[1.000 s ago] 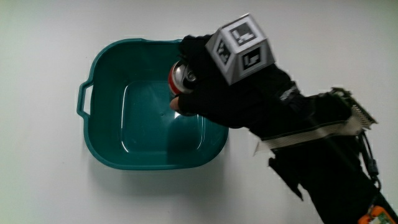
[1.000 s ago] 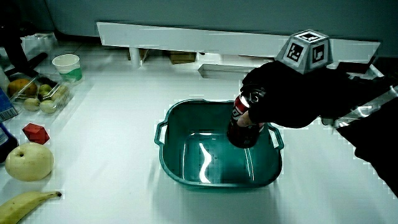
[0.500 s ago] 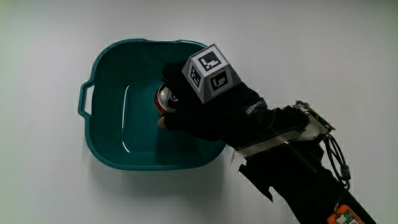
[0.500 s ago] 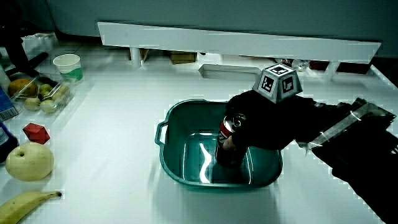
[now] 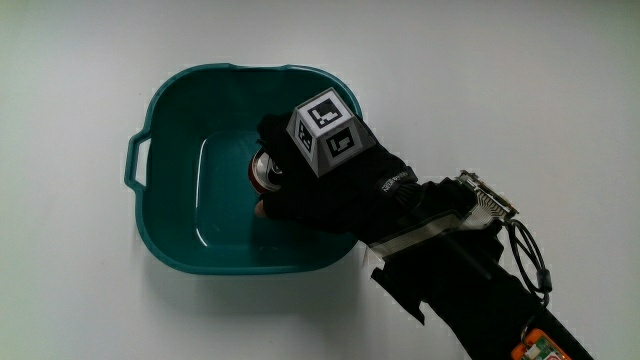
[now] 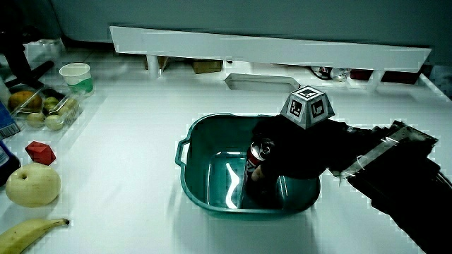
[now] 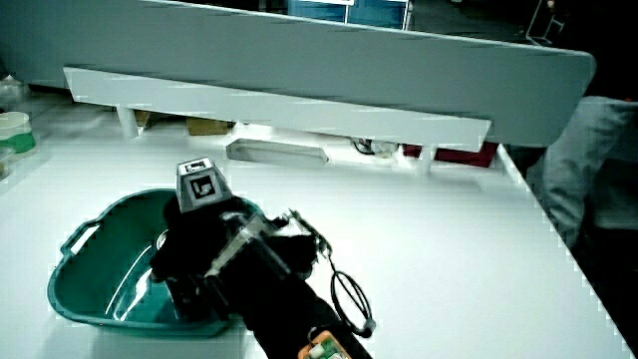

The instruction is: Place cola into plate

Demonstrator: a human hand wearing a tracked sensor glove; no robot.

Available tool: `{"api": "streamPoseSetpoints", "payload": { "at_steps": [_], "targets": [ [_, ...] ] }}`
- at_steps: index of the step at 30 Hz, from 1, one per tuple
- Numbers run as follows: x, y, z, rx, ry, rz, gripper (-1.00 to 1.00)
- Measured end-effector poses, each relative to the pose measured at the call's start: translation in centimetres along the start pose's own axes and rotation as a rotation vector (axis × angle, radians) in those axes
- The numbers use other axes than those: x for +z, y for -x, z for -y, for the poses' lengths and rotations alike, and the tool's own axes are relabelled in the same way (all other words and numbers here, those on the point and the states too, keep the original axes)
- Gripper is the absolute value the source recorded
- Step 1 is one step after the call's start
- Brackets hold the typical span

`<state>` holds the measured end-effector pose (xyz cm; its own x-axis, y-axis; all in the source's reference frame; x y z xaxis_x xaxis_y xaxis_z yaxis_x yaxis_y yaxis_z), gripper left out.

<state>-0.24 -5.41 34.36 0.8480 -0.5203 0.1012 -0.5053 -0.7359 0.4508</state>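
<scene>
A teal basin with a handle (image 5: pixel 160 215) (image 6: pixel 194 187) (image 7: pixel 80 289) stands on the white table. The cola can (image 5: pixel 264 172) (image 6: pixel 259 156) stands upright inside it, its silver top showing. The hand (image 5: pixel 325 185) (image 6: pixel 300 152) (image 7: pixel 199 244) in the black glove, with the patterned cube on its back, reaches into the basin and its fingers wrap around the can. In a side view (image 7: pixel 164 261) the can is hidden by the hand.
In a side view, a pale pear (image 6: pixel 32 185), a banana (image 6: pixel 32 231), a small red object (image 6: pixel 40 151), a clear box of fruit (image 6: pixel 46 107) and a paper cup (image 6: pixel 76 75) lie near the table's edge. A low white partition (image 6: pixel 268 49) (image 7: pixel 279 110) borders the table.
The hand has lowered the cola can from the basin's rim down into the basin, toward its middle. The fingers still hold the can.
</scene>
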Motion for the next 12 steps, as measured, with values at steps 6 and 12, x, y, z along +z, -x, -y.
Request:
{"api": "streamPoseSetpoints", "payload": {
  "at_steps": [6,12],
  "targets": [
    [0.1,-0.1,0.4,0.009,-0.006,-0.005,-0.32],
    [0.4,-0.8,1.6,-0.008,-0.008,0.000,-0.63]
  ]
}}
